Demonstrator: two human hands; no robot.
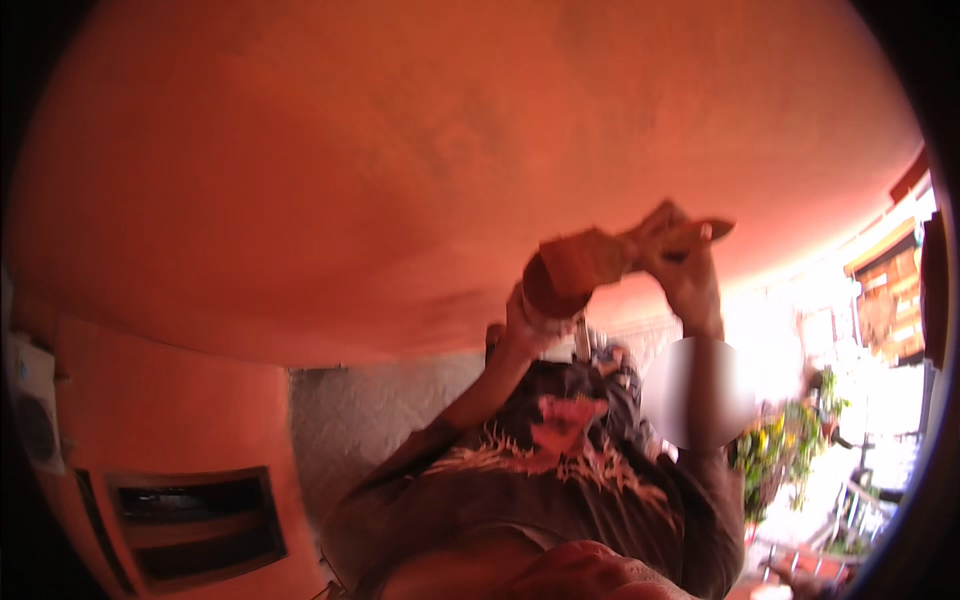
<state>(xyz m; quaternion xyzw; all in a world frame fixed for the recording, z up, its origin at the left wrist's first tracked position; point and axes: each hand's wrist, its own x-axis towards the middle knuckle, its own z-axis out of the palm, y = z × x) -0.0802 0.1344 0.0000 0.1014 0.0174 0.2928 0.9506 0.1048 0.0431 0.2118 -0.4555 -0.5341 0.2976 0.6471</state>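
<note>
Overlapping, the brush (582,260) partly hides the container (545,294).

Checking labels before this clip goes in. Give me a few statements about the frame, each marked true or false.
1. The left hand holds a round, dark red container. True.
2. The right hand is empty. False: it grips a flat-headed tool.
3. The large wall filling the upper picture is blue. False: it is orange-red.
4. The person's dark shirt has a print on its front. True.
5. Green plants show along the left edge. False: they are on the right side.
</note>
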